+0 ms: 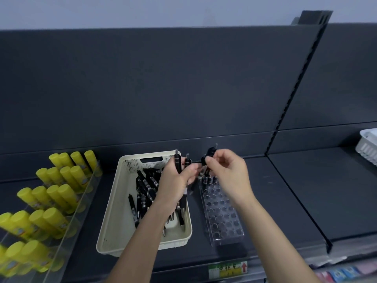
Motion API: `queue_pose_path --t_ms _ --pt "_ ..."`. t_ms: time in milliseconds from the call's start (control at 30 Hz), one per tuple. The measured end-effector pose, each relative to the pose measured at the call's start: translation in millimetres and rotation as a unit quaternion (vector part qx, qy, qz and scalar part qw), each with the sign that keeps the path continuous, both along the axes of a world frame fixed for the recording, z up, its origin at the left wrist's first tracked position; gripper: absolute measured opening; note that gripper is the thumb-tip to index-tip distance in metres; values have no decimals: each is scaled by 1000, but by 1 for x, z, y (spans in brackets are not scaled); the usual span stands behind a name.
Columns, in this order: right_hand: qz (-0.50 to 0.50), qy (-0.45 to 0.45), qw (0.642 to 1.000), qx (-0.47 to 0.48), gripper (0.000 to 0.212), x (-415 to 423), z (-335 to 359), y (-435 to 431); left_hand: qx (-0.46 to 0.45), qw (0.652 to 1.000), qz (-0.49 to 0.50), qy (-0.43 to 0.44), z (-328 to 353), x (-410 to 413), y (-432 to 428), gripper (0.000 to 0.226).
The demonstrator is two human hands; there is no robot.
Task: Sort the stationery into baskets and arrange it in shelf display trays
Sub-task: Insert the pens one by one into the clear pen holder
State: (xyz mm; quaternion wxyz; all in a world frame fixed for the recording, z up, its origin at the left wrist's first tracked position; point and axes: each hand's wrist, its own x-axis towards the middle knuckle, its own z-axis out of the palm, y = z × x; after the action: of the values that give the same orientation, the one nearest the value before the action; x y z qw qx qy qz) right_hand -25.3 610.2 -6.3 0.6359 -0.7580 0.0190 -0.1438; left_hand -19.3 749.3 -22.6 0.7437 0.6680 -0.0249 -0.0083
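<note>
On the dark shelf (285, 190), black pens (145, 186) lie loose and crisscrossed in a cream basket (114, 211), most of them heaped toward its far right side. Above that heap the left hand (175, 182) grips a bunch (177, 162) of pens, its fingers curled round the barrels, with the clicker ends sticking up past the knuckles and the tips hanging down over the basket. Just to its right, the right hand (228, 172) pinches a single pen (210, 154) between thumb and fingers, with the other fingers loosely bent; motion blur hides how the pen is angled. The two hands nearly touch. Below the right hand, a clear tray (224, 221) with rows of round holes stands just beside the basket, its long side running away from the shelf edge. A few pens stand upright in its far holes (208, 179); the nearer holes hold nothing. Well to the left, yellow glue sticks (55, 193) stand in stepped rows in a clear rack (81, 201). At the far right, in the next shelf bay, part of a white basket (367, 146) shows. A green and yellow label (227, 269) with a red arrow sits on the shelf's front edge.
</note>
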Motion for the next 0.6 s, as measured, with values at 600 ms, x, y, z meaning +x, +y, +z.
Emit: queue_pose_path --t_ms 600 --pt "-97 -35 970 -219 5 11 -22 -22 -40 992 104 58 -20 3 13 8"
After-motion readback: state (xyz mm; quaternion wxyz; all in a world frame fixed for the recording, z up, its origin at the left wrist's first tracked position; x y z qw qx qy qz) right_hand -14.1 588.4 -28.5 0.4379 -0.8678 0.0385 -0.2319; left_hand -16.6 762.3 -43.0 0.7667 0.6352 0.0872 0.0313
